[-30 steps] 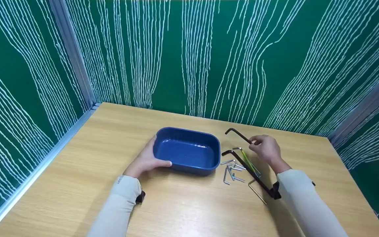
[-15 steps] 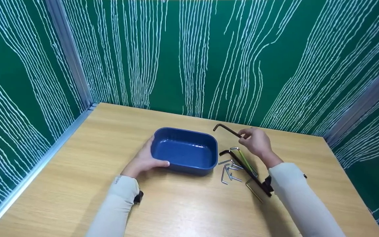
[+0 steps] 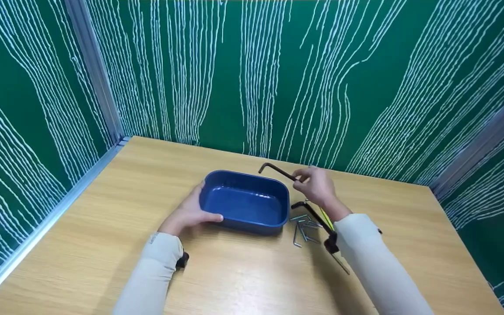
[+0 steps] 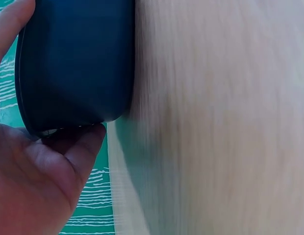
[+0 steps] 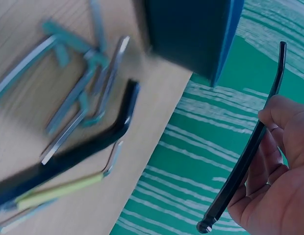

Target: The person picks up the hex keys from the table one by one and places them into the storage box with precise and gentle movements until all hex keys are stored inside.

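A blue plastic bin [image 3: 252, 226] stands on the wooden table, its inside bare. My left hand [image 3: 189, 213] grips the bin's left end, thumb along the near wall; the left wrist view shows the fingers at the bin's rim [image 4: 25, 112]. Above the table, just right of the bin's far corner, my right hand [image 3: 317, 186] pinches a black hex key [image 3: 278, 170]. Its short bent end points left over the bin's far rim. In the right wrist view, the ball-shaped end of this hex key [image 5: 240, 171] sticks out below the hand.
Right of the bin lie several small silver hex keys [image 3: 299, 234], a larger black hex key [image 3: 315, 218] and one with a yellow-green sleeve [image 5: 63, 191]. A brass-coloured hex key [image 3: 341, 264] is partly hidden by the right wrist camera. A green wall [image 3: 225, 122] borders the table's far edge.
My right hand has moved left with the black hex key, from beyond the loose hex keys to the bin's far right corner. My left hand keeps its grip on the bin.
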A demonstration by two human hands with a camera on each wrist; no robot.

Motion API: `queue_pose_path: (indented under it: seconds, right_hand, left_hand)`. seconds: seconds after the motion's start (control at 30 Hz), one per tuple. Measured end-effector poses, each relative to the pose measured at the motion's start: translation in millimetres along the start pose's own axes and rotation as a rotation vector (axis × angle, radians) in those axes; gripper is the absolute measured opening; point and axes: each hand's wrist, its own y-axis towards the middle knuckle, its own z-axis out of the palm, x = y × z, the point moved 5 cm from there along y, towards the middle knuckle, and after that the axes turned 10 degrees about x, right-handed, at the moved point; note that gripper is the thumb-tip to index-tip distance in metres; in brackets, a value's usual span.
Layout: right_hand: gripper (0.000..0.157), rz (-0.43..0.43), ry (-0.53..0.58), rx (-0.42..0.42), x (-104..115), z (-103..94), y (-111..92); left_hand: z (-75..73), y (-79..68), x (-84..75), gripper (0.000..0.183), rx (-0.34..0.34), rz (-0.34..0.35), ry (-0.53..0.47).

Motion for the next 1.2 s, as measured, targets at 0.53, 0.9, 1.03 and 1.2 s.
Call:
queue_pose_path:
  seconds: [0.53, 0.9, 1.03, 1.2]
  right_hand:
    - [0.015, -0.087, 0.102, 0.059, 62, 32.6, 15]
    - [0.014, -0.091, 0.147, 0.066, 74, 59.9, 17]
    - [0.013, -0.118, 0.121, 0.057, 76, 70.2, 17]
    - [0.013, -0.097, 0.126, 0.099, 76, 84.9, 16]
  left_hand:
    - [-1.2, 2.5, 1.6, 0.117, 0.028, 0.028, 0.006]
    - [-1.2, 2.5, 0.8, 0.115, 0.015, 0.046, -0.024]
    - [-0.5, 1.3, 0.4, 0.114, 0.030, 0.048, -0.056]
    - [-0.3, 1.4, 2.2, 0.116, 0.029, 0.010, -0.046]
